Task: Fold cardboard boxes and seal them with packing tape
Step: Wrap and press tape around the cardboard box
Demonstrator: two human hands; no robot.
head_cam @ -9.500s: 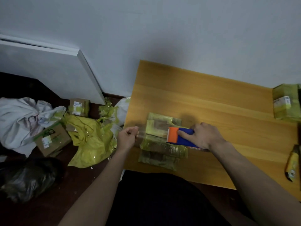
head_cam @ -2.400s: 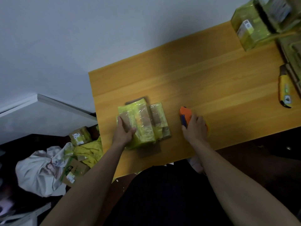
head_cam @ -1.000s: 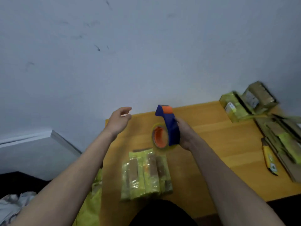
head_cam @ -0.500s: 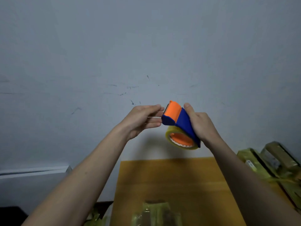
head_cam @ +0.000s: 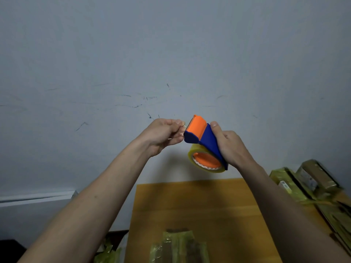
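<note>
My right hand [head_cam: 230, 147] grips a blue and orange tape dispenser [head_cam: 204, 137] raised in front of the wall, with its yellowish tape roll [head_cam: 206, 162] hanging below. My left hand [head_cam: 164, 134] pinches the loose end of the tape right at the dispenser's toothed edge. Low in the view, a flattened cardboard box [head_cam: 179, 247] wrapped in yellow-green tape lies on the wooden table [head_cam: 199, 205].
Several taped boxes and flat cardboard pieces [head_cam: 307, 185] crowd the table's right side. A white board [head_cam: 38, 196] leans against the wall at left. Yellow scraps [head_cam: 108, 253] lie on the floor beside the table's left edge.
The dispenser has been lifted off the table to face height and the view has tilted up. My left hand closed its fingers on the tape end at the cutter.
</note>
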